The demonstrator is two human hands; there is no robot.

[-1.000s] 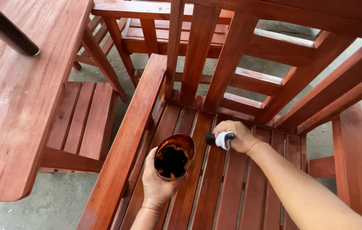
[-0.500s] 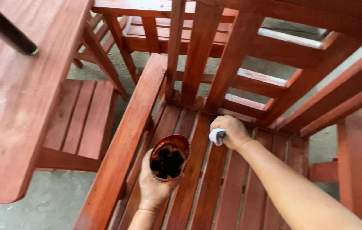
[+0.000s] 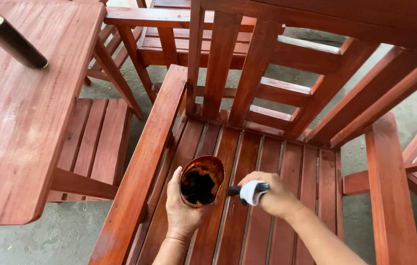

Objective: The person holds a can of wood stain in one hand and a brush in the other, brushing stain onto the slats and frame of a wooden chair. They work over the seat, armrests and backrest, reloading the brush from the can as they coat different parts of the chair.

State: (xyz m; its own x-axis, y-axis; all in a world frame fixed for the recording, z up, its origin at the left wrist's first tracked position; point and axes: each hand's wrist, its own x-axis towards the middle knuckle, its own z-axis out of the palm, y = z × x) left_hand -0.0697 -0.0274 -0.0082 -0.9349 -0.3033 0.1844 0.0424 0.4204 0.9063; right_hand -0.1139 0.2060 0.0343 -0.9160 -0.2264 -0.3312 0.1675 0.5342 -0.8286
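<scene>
My left hand [image 3: 181,208] grips a stained open can [image 3: 201,180] with dark brown liquid inside, held above the slatted seat [image 3: 267,196] of a red-brown wooden chair. My right hand [image 3: 276,195] is closed on a brush handle [image 3: 251,191] wrapped in white, and its dark end points left toward the can's rim. The brush tip is hidden at the can. Both hands hover over the seat between the left armrest [image 3: 147,157] and the right armrest [image 3: 390,186].
The chair's slatted backrest [image 3: 248,64] rises just beyond my hands. A red-brown table top [image 3: 22,127] fills the left, with a dark cylinder [image 3: 9,39] lying on it. More wooden chairs [image 3: 95,142] stand behind and to the right on a grey concrete floor [image 3: 71,235].
My right hand has moved the brush left and down to the can's mouth. The view has shifted slightly, with both hands lower in the frame.
</scene>
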